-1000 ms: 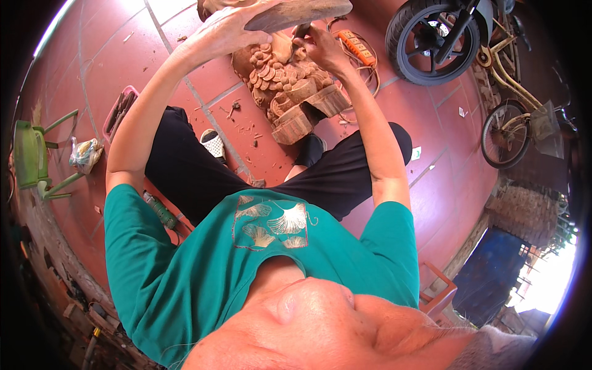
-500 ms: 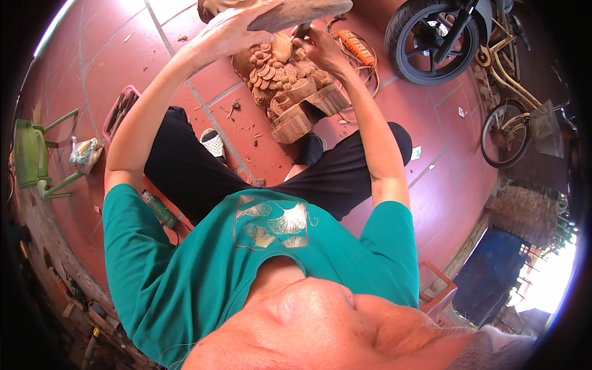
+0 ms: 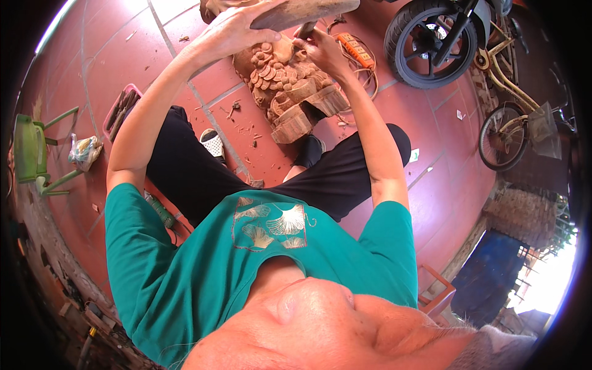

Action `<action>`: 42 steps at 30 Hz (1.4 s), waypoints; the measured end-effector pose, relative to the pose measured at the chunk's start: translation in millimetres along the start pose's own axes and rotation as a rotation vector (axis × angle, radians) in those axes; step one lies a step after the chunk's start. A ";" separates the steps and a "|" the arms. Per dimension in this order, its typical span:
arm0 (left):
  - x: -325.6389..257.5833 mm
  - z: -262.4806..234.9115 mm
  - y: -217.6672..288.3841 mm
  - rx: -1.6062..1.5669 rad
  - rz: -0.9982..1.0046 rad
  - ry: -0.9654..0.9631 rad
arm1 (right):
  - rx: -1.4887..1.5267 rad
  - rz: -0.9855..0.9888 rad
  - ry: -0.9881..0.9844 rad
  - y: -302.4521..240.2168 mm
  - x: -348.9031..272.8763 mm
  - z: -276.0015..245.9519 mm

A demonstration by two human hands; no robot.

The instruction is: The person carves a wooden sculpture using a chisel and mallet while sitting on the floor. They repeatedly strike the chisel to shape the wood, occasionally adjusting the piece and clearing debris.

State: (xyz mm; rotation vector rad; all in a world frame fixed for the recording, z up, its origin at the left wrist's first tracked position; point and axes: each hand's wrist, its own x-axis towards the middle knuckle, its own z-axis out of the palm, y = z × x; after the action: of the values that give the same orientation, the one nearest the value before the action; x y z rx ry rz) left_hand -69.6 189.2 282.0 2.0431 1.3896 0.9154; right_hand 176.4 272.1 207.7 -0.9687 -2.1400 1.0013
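Note:
A carved wooden sculpture [image 3: 290,92], covered in coin-like rounds and blocky shapes, stands on the floor between my legs. Above its far end, my left hand [image 3: 237,32] is closed around a smooth wooden mallet [image 3: 302,13], cut off partly by the top edge. To its right, my right hand [image 3: 322,50] grips a chisel [image 3: 306,29] close against the carving. Only the chisel's short dark upper end shows, just beneath the mallet; its blade is hidden.
An orange power strip [image 3: 356,50] with looped cable lies right of the carving. Wood chips [image 3: 234,110] litter the red tiles. At left are a pink tray of tools [image 3: 122,114], a green power tool [image 3: 159,209] and a green stool [image 3: 29,151]. A motorbike wheel [image 3: 430,43] stands far right.
The mallet and my left hand have shifted very slightly to the right. My right hand keeps its grip at the same place on the carving.

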 end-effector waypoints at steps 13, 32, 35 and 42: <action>-5.6 -0.2 3.4 0.047 -0.061 -0.058 | -0.239 -0.072 -0.036 4.6 5.7 3.5; -5.9 -1.0 -16.5 0.052 0.026 0.010 | -0.141 -0.041 0.080 2.0 7.3 0.2; -5.0 -5.0 -15.7 0.016 -0.052 0.009 | 0.016 0.167 0.027 19.6 11.3 -7.3; -8.7 -14.5 -8.3 0.032 -0.060 0.014 | -0.095 0.043 0.048 -18.2 -1.2 -0.1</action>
State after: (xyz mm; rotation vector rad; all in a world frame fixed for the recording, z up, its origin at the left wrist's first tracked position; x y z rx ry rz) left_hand -87.7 184.4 283.3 2.0108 1.4736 0.8892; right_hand 170.5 262.9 222.3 -1.0778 -2.1520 0.8943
